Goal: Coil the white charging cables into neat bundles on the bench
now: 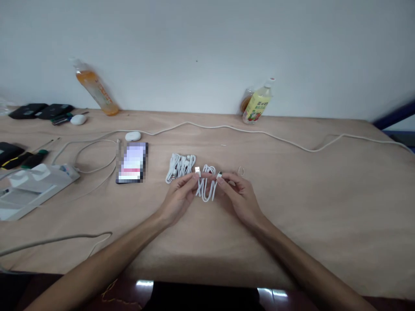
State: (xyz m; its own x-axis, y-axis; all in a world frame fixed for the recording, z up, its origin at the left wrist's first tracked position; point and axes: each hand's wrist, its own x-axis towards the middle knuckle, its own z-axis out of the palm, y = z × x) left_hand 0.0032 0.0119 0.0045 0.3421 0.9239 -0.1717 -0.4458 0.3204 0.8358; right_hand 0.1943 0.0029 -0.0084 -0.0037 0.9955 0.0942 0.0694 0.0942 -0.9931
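Note:
A white USB cable (205, 198) hangs in loose loops between my two hands, above the table. My left hand (181, 193) pinches its USB plug end, with the metal tip pointing up. The cable's other end is pinched in my right hand (239, 193), where a small dark green tip shows at the fingers. Just beyond my left hand lies a bundle of white coiled cables (180, 166) on the table. A small thin loop (241, 170) rests beyond my right hand.
A phone (132, 163) and a white earbud case (132, 136) lie to the left. A white tray (35, 190) and tools stand farther left. An orange drink bottle (99, 93) and a yellow-labelled bottle (258, 103) lean by the wall. A long white cord (223, 126) crosses the table.

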